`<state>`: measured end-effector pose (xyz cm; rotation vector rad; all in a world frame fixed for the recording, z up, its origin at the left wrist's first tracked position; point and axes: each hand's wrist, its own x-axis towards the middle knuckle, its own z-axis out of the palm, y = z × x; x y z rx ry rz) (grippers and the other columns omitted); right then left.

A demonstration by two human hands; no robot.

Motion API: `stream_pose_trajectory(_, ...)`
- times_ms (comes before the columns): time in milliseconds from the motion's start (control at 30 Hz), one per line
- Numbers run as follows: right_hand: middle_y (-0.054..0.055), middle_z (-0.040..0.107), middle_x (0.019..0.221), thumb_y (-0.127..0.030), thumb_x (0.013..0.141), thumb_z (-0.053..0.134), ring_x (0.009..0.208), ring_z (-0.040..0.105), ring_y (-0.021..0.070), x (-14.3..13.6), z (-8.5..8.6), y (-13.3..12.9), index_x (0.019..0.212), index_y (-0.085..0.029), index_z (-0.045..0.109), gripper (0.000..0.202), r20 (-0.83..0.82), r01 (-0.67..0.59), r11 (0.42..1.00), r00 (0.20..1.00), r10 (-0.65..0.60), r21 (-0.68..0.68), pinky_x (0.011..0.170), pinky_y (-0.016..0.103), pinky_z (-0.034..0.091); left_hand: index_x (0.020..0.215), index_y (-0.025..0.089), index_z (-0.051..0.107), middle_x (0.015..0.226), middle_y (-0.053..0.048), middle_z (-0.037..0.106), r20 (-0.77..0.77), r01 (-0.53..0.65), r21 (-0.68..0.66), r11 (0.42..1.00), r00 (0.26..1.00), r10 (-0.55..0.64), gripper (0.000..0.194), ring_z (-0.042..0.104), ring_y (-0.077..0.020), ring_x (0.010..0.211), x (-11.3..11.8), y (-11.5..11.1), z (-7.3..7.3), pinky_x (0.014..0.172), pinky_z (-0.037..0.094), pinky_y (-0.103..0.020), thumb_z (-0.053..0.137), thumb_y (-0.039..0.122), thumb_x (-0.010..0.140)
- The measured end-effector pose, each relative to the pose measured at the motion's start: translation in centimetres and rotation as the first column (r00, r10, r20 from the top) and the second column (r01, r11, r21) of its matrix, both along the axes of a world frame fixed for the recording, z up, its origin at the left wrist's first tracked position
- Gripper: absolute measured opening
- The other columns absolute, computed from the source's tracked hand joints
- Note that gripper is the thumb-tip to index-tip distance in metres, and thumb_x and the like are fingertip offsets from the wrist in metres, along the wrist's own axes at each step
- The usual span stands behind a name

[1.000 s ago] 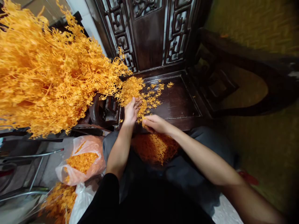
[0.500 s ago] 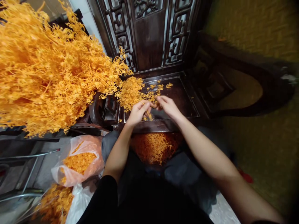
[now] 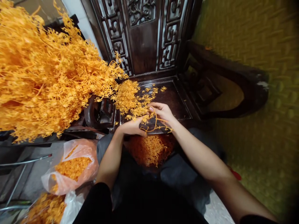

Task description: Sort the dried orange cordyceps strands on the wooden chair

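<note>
A thin, branched orange plastic flower stem hangs in front of my right hand, whose fingers are closed on its upper part. Its lower twigs spread between my two hands. My left hand is beside it on the left, thumb and fingers apart, close to a few yellow-orange blossoms; whether it touches a twig I cannot tell. Just beyond the hands, a heap of loose plastic blossoms lies on the dark wooden chair seat, with several single blossoms scattered to its right.
A huge bunch of orange plastic flowers fills the left, over the chair's armrest. Below it are a pinkish plastic bag of blossoms and a white bag. Bare orange stems lie between my knees. A carved chair back rises ahead.
Both hands have come slightly nearer and drawn apart. My left hand has opened its fingers, and the branched stem now shows clearly at my right hand. The view has shifted a little.
</note>
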<state>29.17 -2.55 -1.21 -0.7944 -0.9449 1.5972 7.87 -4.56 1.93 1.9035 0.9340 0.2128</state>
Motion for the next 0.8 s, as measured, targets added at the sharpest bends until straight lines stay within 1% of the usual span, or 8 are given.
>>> stream_pose_trajectory(133, 0.004, 0.076, 0.097, -0.038, 0.069, 0.092, 0.09, 0.071, 0.019, -0.3, -0.5, -0.1, 0.087, -0.024, 0.081, 0.026, 0.156, 0.164, 0.926, 0.961, -0.227, 0.339, 0.086, 0.035, 0.06, 0.154, 0.019, 0.047, 0.154, -0.016, 0.053, 0.227, 0.158, -0.164, 0.974, 0.967, -0.119, 0.116, 0.047, -0.0386, 0.145, -1.7, 0.8, -0.7, 0.122, 0.034, -0.047, 0.095, 0.031, 0.049)
stream_pose_trajectory(200, 0.005, 0.075, 0.097, -0.038, 0.074, 0.088, 0.096, 0.071, 0.0215, -0.2, -0.6, 0.1, 0.085, -0.025, 0.08, 0.019, 0.19, 0.21, 0.862, 0.926, -0.327, 0.461, 0.088, 0.039, 0.059, 0.156, 0.022, 0.044, 0.156, -0.019, 0.051, 0.433, 0.296, -0.255, 0.92, 0.886, -0.165, 0.122, 0.045, -0.0401, 0.147, -2.1, 0.9, -1.1, 0.121, 0.034, -0.049, 0.098, 0.035, 0.046)
stream_pose_trajectory(267, 0.006, 0.075, 0.096, -0.034, 0.079, 0.084, 0.096, 0.071, 0.0223, 0.0, -0.5, 0.2, 0.084, -0.025, 0.079, 0.011, 0.203, 0.237, 0.808, 0.895, -0.398, 0.539, 0.087, 0.04, 0.059, 0.154, 0.023, 0.045, 0.155, -0.021, 0.052, 0.594, 0.349, -0.323, 0.879, 0.799, -0.099, 0.117, 0.048, -0.0402, 0.146, -1.9, 0.7, -1.5, 0.12, 0.035, -0.05, 0.097, 0.046, 0.051)
stream_pose_trajectory(367, 0.004, 0.075, 0.097, -0.023, 0.086, 0.075, 0.094, 0.071, 0.0209, 0.3, -0.2, -0.3, 0.083, -0.026, 0.079, 0.005, 0.249, 0.185, 0.736, 0.864, -0.437, 0.651, 0.083, 0.04, 0.059, 0.145, 0.021, 0.054, 0.143, -0.021, 0.061, 0.643, 0.191, -0.458, 0.868, 0.746, 0.175, 0.088, 0.061, -0.0351, 0.134, -0.5, 0.3, -2.0, 0.116, 0.04, -0.048, 0.082, 0.064, 0.073)
stream_pose_trajectory(500, 0.002, 0.077, 0.097, -0.014, 0.09, 0.066, 0.09, 0.073, 0.0184, -0.1, 0.2, -1.5, 0.081, -0.026, 0.077, 0.019, 0.347, -0.017, 0.6, 0.829, -0.439, 0.8, 0.082, 0.038, 0.06, 0.119, 0.016, 0.064, 0.111, -0.013, 0.075, 0.557, -0.2, -0.541, 0.817, 0.643, 0.526, 0.06, 0.075, -0.0223, 0.096, 2.4, -0.2, -2.5, 0.097, 0.054, -0.04, 0.085, 0.052, 0.077)
stream_pose_trajectory(567, 0.003, 0.077, 0.101, -0.011, 0.09, 0.064, 0.094, 0.073, 0.0186, -0.4, 0.2, -1.9, 0.083, -0.025, 0.076, 0.019, 0.354, -0.035, 0.56, 0.806, -0.474, 0.828, 0.084, 0.039, 0.06, 0.107, 0.014, 0.064, 0.093, -0.008, 0.075, 0.534, -0.309, -0.546, 0.779, 0.588, 0.607, 0.057, 0.072, -0.0177, 0.078, 3.2, -0.3, -2.5, 0.082, 0.057, -0.035, 0.092, 0.046, 0.068)
stream_pose_trajectory(633, 0.004, 0.075, 0.105, -0.011, 0.089, 0.066, 0.098, 0.072, 0.0197, -0.5, 0.1, -1.9, 0.085, -0.025, 0.075, 0.017, 0.317, 0.061, 0.56, 0.771, -0.552, 0.826, 0.087, 0.041, 0.06, 0.103, 0.014, 0.063, 0.085, -0.005, 0.073, 0.525, -0.371, -0.537, 0.757, 0.556, 0.645, 0.06, 0.067, -0.0135, 0.067, 3.4, -0.4, -2.2, 0.067, 0.055, -0.029, 0.097, 0.041, 0.061)
stream_pose_trajectory(800, 0.003, 0.073, 0.096, -0.012, 0.088, 0.066, 0.092, 0.071, 0.0211, -0.1, -0.2, -0.9, 0.079, -0.025, 0.073, 0.017, 0.273, 0.256, 0.545, 0.652, -0.707, 0.799, 0.084, 0.043, 0.061, 0.099, 0.013, 0.063, 0.072, -0.004, 0.07, 0.473, -0.436, -0.543, 0.718, 0.547, 0.691, 0.054, 0.049, -0.0055, 0.05, 3.4, -0.4, -1.4, 0.046, 0.032, -0.018, 0.093, 0.043, 0.066)
